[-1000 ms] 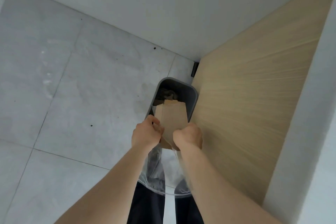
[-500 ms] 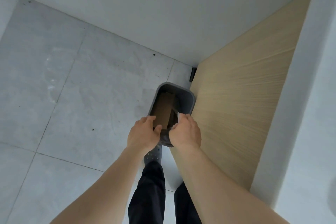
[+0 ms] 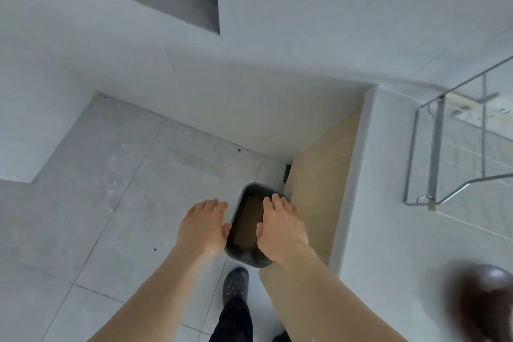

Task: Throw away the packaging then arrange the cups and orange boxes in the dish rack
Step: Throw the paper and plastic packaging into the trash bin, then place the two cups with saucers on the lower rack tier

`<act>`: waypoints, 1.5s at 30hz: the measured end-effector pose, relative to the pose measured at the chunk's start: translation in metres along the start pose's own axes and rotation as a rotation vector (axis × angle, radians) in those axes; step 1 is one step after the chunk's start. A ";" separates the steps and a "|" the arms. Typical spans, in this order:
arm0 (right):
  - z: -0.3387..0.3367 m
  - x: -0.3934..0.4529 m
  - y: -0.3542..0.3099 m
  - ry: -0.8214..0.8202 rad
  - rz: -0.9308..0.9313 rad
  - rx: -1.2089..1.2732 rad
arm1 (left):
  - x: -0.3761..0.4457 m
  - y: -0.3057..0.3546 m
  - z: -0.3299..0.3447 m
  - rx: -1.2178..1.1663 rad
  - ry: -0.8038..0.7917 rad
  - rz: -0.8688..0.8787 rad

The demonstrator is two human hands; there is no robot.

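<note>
A grey bin (image 3: 236, 216) stands on the tiled floor against the wooden cabinet side. Brown cardboard packaging (image 3: 248, 226) lies inside it. My left hand (image 3: 202, 226) hovers just left of the bin, fingers spread and empty. My right hand (image 3: 281, 229) hovers over the bin's right rim, also spread and empty. On the white counter at the right stands the metal wire dish rack (image 3: 455, 141). A dark brown cup (image 3: 488, 302), blurred, sits at the counter's near right corner. No orange boxes are in view.
The wooden cabinet side (image 3: 319, 189) runs up from the bin to the white counter (image 3: 388, 203). My dark shoe (image 3: 235, 286) and trouser leg are below the bin. White walls close off the floor behind.
The cardboard left my hands and dropped into the bin. Both hands opened and rose away from it. The view lifted, bringing the counter, rack and cup into sight.
</note>
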State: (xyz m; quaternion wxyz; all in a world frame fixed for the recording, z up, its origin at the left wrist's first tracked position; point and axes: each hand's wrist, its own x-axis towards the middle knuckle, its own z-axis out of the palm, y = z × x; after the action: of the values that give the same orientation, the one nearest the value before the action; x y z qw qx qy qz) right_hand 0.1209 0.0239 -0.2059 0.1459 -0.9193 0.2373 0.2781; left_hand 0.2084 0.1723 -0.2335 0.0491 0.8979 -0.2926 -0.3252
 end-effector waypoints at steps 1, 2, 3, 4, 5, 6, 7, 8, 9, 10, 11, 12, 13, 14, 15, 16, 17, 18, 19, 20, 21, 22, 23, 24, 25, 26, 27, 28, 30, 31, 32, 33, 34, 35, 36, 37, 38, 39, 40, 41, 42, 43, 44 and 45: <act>-0.011 -0.008 -0.001 0.014 -0.012 0.009 | -0.006 0.003 -0.011 0.013 0.014 0.009; -0.021 -0.017 -0.002 0.034 -0.029 0.008 | -0.013 0.006 -0.022 0.024 0.028 0.019; -0.033 -0.025 -0.002 0.058 -0.047 0.003 | -0.020 0.010 -0.033 0.033 0.043 0.031; -0.044 -0.034 -0.003 0.082 -0.066 -0.004 | -0.026 0.015 -0.043 0.041 0.059 0.045; -0.054 -0.043 -0.002 0.105 -0.079 -0.010 | -0.032 0.019 -0.053 0.050 0.077 0.062; -0.064 -0.052 -0.001 0.130 -0.089 -0.015 | -0.039 0.024 -0.063 0.060 0.097 0.078; -0.074 -0.061 0.001 0.154 -0.096 -0.022 | -0.045 0.030 -0.072 0.072 0.117 0.095; -0.083 -0.069 0.004 0.181 -0.099 -0.028 | -0.050 0.037 -0.081 0.086 0.138 0.112; -0.092 -0.077 0.007 0.205 -0.099 -0.032 | -0.055 0.044 -0.090 0.099 0.156 0.129; -0.100 -0.086 0.011 0.223 -0.098 -0.034 | -0.060 0.052 -0.097 0.110 0.174 0.144; -0.107 -0.095 0.015 0.235 -0.095 -0.036 | -0.064 0.060 -0.104 0.120 0.189 0.156; -0.114 -0.103 0.020 0.250 -0.092 -0.037 | -0.068 0.069 -0.111 0.130 0.201 0.170; -0.119 -0.112 0.026 0.270 -0.086 -0.033 | -0.072 0.079 -0.116 0.140 0.211 0.185; -0.124 -0.120 0.033 0.293 -0.076 -0.024 | -0.076 0.089 -0.120 0.152 0.219 0.200; -0.129 -0.128 0.041 0.320 -0.065 -0.014 | -0.079 0.100 -0.124 0.161 0.227 0.216; -0.133 -0.136 0.049 0.345 -0.054 -0.010 | -0.082 0.111 -0.127 0.168 0.234 0.231; -0.137 -0.144 0.058 0.364 -0.044 -0.010 | -0.086 0.123 -0.130 0.175 0.241 0.248; -0.142 -0.152 0.067 0.379 -0.037 -0.009 | -0.089 0.135 -0.132 0.182 0.253 0.265; -0.145 -0.160 0.077 0.390 -0.030 -0.007 | -0.092 0.147 -0.134 0.190 0.266 0.281; -0.149 -0.167 0.087 0.401 -0.016 -0.004 | -0.095 0.160 -0.136 0.195 0.279 0.299; -0.151 -0.176 0.098 0.411 0.002 -0.001 | -0.099 0.172 -0.138 0.198 0.289 0.315; -0.153 -0.183 0.110 0.423 0.020 0.007 | -0.102 0.184 -0.138 0.204 0.296 0.331; -0.154 -0.192 0.122 0.437 0.036 0.019 | -0.106 0.197 -0.138 0.211 0.303 0.348; -0.155 -0.200 0.135 0.448 0.050 0.034 | -0.110 0.211 -0.138 0.221 0.311 0.366; -0.157 -0.208 0.148 0.462 0.061 0.047 | -0.114 0.225 -0.137 0.232 0.319 0.384; -0.158 -0.216 0.162 0.481 0.070 0.059 | -0.117 0.240 -0.135 0.238 0.329 0.402; -0.159 -0.224 0.175 0.498 0.081 0.073 | -0.121 0.254 -0.133 0.240 0.333 0.418; -0.159 -0.233 0.188 0.512 0.095 0.092 | -0.124 0.268 -0.130 0.235 0.334 0.431; -0.157 -0.249 0.214 0.527 0.130 0.127 | -0.128 0.294 -0.122 0.227 0.331 0.449; -0.155 -0.257 0.227 0.530 0.149 0.143 | -0.130 0.305 -0.117 0.229 0.327 0.455; -0.153 -0.264 0.240 0.530 0.168 0.160 | -0.131 0.316 -0.111 0.232 0.322 0.460; -0.150 -0.271 0.252 0.531 0.188 0.179 | -0.133 0.327 -0.106 0.235 0.317 0.465; -0.147 -0.277 0.264 0.532 0.208 0.205 | -0.136 0.337 -0.100 0.235 0.313 0.467; -0.144 -0.282 0.275 0.534 0.226 0.232 | -0.139 0.346 -0.095 0.231 0.310 0.469; -0.141 -0.287 0.285 0.530 0.244 0.262 | -0.141 0.355 -0.089 0.226 0.307 0.468; -0.138 -0.292 0.295 0.520 0.260 0.295 | -0.144 0.363 -0.084 0.221 0.304 0.463; -0.135 -0.295 0.304 0.505 0.277 0.333 | -0.146 0.370 -0.078 0.214 0.299 0.454; -0.131 -0.298 0.312 0.488 0.295 0.370 | -0.148 0.377 -0.072 0.203 0.295 0.439; -0.127 -0.300 0.320 0.469 0.312 0.409 | -0.149 0.382 -0.067 0.189 0.286 0.420; -0.123 -0.302 0.326 0.456 0.327 0.453 | -0.151 0.387 -0.061 0.169 0.278 0.400; -0.120 -0.302 0.332 0.444 0.343 0.503 | -0.153 0.391 -0.056 0.147 0.266 0.379; -0.116 -0.302 0.338 0.433 0.356 0.560 | -0.154 0.395 -0.050 0.127 0.255 0.357; -0.112 -0.302 0.344 0.420 0.370 0.618 | -0.156 0.399 -0.045 0.108 0.241 0.333; -0.109 -0.301 0.349 0.407 0.382 0.673 | -0.157 0.401 -0.040 0.087 0.224 0.308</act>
State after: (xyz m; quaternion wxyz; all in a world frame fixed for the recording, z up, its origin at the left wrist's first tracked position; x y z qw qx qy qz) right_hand -0.2321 -0.2071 0.0087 0.3335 -0.7961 0.5046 0.0203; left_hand -0.0621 -0.0752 -0.0037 0.0917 0.8743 -0.4331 -0.1988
